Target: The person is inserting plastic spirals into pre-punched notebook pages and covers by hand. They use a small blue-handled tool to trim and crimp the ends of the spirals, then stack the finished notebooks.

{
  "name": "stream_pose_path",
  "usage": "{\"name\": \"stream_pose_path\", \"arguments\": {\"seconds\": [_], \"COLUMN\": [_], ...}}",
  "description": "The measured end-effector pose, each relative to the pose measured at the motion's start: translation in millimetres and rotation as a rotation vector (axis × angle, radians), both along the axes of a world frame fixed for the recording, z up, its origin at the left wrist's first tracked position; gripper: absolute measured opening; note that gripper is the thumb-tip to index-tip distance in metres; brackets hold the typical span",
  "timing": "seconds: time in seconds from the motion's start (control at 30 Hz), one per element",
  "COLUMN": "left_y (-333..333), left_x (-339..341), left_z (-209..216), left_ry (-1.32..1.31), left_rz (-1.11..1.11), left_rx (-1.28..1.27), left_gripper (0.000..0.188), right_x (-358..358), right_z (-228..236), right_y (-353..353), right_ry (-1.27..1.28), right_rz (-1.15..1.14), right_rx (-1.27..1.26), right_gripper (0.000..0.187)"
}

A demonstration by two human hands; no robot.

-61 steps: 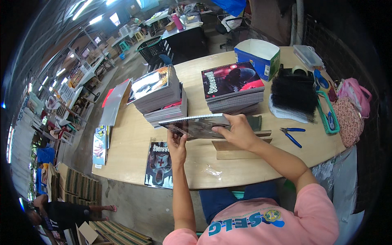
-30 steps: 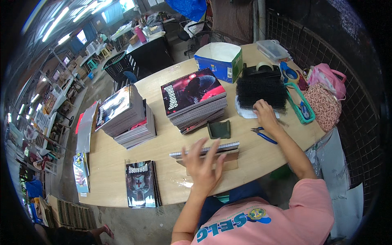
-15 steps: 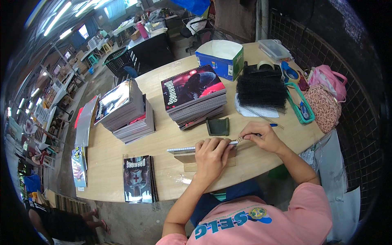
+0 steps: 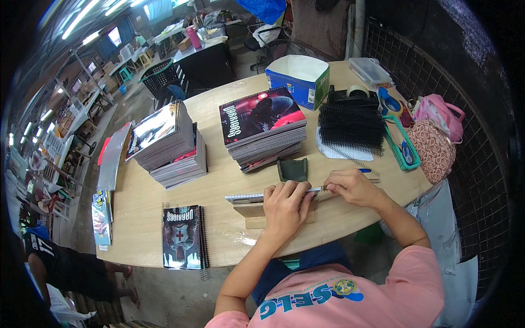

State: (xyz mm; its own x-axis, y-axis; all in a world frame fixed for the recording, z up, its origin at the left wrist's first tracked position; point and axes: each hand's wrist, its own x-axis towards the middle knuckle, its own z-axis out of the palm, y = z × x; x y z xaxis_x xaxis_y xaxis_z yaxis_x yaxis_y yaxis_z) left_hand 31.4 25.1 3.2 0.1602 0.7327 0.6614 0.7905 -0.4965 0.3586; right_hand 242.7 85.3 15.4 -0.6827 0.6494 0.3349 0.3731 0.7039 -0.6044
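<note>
My left hand (image 4: 285, 203) is closed over the top of a notebook (image 4: 240, 198) that stands on edge against a wooden stand (image 4: 251, 220). Its fingers press the pages from above. At the notebook's right end, my right hand (image 4: 354, 187) pinches a thin spiral binding coil (image 4: 324, 189) between thumb and fingers. How far the coil runs into the punched edge is hidden by my hands. Just beyond the notebook sits a dark green block-like piece (image 4: 292, 170). To the lower left lies a small pile of coil-bound notebooks (image 4: 182, 238) with a dark cover.
Tall notebook stacks (image 4: 262, 117) (image 4: 164, 136) stand toward the back. A heap of black coils (image 4: 351, 128) lies on white paper at right, near a tape dispenser (image 4: 354, 95), a teal basket (image 4: 402, 143) and pouches (image 4: 432, 139). Behind is a blue box (image 4: 298, 82). Someone walks at lower left (image 4: 65, 268).
My right hand has shifted slightly right, still pinching the coil. My left hand stays on the notebook. The view has tilted a little, and the person at lower left shows more fully.
</note>
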Motion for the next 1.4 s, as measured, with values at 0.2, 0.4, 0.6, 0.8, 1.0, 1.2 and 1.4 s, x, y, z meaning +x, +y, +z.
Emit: {"name": "stream_pose_path", "arguments": {"seconds": [0.2,0.4,0.6,0.8,1.0,1.2,1.4], "left_y": [1.1,3.4,1.0,-3.1,-0.6,-2.1,-4.3], "left_x": [-0.4,-2.3,2.1,6.8,3.7,-19.0,-19.3], "left_z": [1.3,-8.4,2.0,-0.5,-15.3,-10.8,-8.7], "left_ry": [-0.021,-0.083,0.064,0.101,0.145,0.03,0.051], "left_rz": [-0.019,-0.069,-0.091,-0.06,-0.054,0.036,0.076], "left_rx": [0.024,-0.011,0.021,0.046,0.079,0.081,0.066], "left_gripper": [0.014,0.016,0.021,0.021,0.026,0.02,0.017], "right_x": [-11.0,-23.7,-30.9,-108.5,-92.7,-5.6,5.5], "right_z": [-1.2,5.3,-5.1,-61.7,-55.1,18.4,9.4], "right_y": [-11.5,-15.7,33.7,87.6,77.3,62.5,70.0], "right_ry": [-0.01,-0.075,-0.097,-0.753,-0.619,-0.202,-0.015], "right_rz": [-0.107,-0.115,-0.273,-0.326,-0.223,0.066,0.404], "right_rx": [0.05,0.26,-0.089,-0.037,-0.002,-0.28,-0.598], "right_gripper": [0.02,0.023,0.05,0.096,0.072,0.054,0.087]}}
